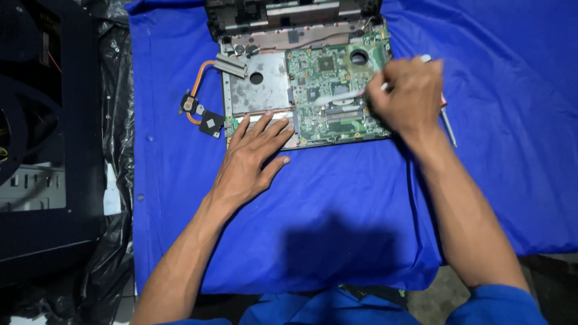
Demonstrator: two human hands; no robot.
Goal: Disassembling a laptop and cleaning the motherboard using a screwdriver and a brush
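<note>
A blue cloth [337,204] covers the surface, carrying an opened laptop chassis [301,90] and a screwdriver [448,123].

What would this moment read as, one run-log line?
left hand flat on laptop edge | right hand holds white brush over circuit board | blue cloth

Bright, even light falls from above on the blue cloth [337,198], saturating it. A soft dark shadow pools near the front edge, centre. The right hand [406,96] smears with motion blur, as does the pale tool [346,96] it grips. The far left is dim, murky, lacking detail.
</note>
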